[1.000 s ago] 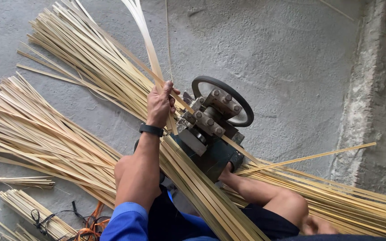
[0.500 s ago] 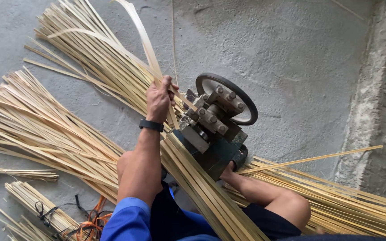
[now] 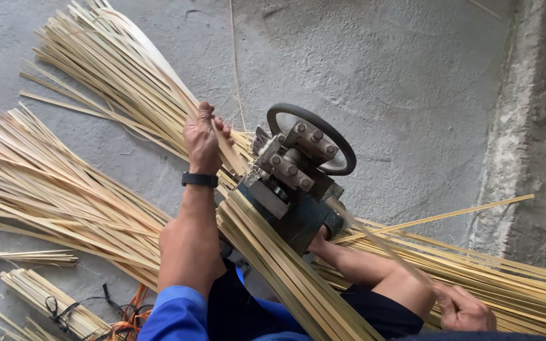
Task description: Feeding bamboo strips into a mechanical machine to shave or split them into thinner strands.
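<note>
A grey concrete floor [image 3: 412, 82] fills the head view, with a raised concrete ledge [image 3: 526, 145] along the right side. Across it lie wide fans of pale bamboo strips [image 3: 52, 189], one spread to the left and another running up toward the top left corner. A further heap of strips [image 3: 513, 284] lies at the lower right, and a thick bundle of strips [image 3: 285, 278] runs diagonally from the lower middle up to the machine. At the centre stands a small bamboo splitting machine [image 3: 292, 196] with a dark blue-green body, bolted metal roller blocks and a black handwheel [image 3: 342, 142] behind them.

The left hand [image 3: 203, 139], with a black wristband [image 3: 200, 179], reaches forward just left of the machine; its grip is closed round a few strips at the mouth of the rollers. The right hand [image 3: 466, 307] sits low at the right, well apart from the machine, its grip curled round a thin single strip [image 3: 380, 243] that comes off the machine's near side.

At the lower left lies a small tied bundle [image 3: 52, 300] beside orange cord [image 3: 127, 319].
</note>
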